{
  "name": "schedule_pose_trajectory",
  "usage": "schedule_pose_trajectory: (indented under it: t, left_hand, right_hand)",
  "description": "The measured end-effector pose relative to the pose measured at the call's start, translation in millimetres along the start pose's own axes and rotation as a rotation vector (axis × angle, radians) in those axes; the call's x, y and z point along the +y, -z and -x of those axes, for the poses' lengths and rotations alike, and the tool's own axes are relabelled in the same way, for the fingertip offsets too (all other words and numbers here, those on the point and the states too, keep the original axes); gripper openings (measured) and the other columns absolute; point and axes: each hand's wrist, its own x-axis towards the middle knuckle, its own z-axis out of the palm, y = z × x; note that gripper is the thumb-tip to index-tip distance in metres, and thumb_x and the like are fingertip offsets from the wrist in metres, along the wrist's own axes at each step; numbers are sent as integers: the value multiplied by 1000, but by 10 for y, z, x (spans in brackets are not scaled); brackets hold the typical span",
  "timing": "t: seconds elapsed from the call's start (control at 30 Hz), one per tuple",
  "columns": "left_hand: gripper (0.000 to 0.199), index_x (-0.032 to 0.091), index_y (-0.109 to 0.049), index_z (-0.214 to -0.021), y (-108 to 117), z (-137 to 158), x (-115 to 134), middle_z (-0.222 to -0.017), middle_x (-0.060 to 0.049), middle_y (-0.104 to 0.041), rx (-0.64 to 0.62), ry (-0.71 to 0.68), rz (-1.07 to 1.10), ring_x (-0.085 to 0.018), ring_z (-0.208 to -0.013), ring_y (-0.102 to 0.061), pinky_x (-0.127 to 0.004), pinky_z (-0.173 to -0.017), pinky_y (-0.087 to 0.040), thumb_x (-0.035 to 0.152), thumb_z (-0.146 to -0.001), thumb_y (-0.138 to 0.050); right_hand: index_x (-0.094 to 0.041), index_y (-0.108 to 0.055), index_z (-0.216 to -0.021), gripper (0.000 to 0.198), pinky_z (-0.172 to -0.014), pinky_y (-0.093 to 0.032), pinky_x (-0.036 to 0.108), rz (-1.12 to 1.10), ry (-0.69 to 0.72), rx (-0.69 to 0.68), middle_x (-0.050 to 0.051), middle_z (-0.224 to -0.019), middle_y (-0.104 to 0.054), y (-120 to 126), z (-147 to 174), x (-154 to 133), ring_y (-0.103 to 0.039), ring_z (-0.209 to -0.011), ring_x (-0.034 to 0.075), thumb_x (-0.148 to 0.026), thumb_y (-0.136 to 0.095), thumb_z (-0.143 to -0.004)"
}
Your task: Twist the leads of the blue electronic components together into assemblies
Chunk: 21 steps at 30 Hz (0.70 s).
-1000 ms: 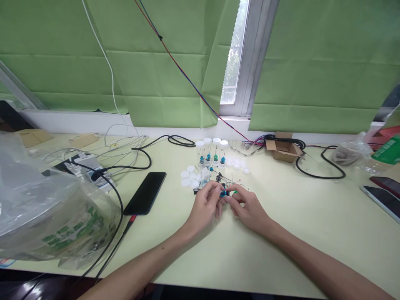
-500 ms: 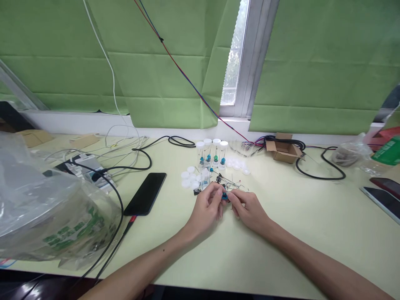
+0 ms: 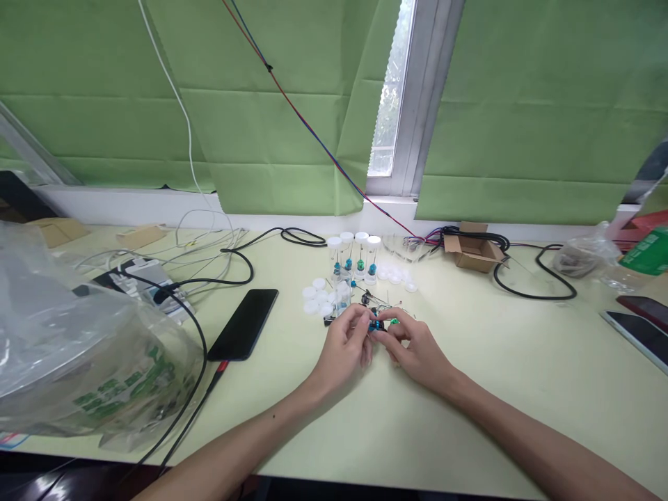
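Pinching blue-black part [image 3: 376, 325] in left hand [image 3: 343, 342], now parting finger and thumb of right hand [image 3: 417, 346] at its right end (can't tell if gripping), so baring more between hands, still mid-handling.

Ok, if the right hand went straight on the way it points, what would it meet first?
Likely the small blue-black part just ahead, then the left hand holding it; depth is unclear.
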Motion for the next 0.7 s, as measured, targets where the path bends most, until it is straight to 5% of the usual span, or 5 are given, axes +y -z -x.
schedule_pose_trajectory:
  t: [0.43, 0.7]
  left_hand:
    - [25, 20, -51, -89, -7, 11, -34, -59, 6, -48, -19, -15, 30, -8, -43, -45, -22, -46, -37, 44, -95, -48]
    - [26, 20, -52, -93, -7, 14, -15, -64, 5, -52, -42, 4, 52, -8, -44, -47, -22, -46, -38, 46, -93, -51]
  right_hand:
    - [-17, -58, -99, 18, -51, -33, 24, 106, 43, 7, -8, -50, -47, 12, -12, 2, -37, -45, 10, -31, -48, -95]
    - [-20, -51, -68, 36, -52, -33, 25, 123, 51, 0, -5, -49, -44, 35, -24, -30, -39, -46, 10, -34, -41, -99]
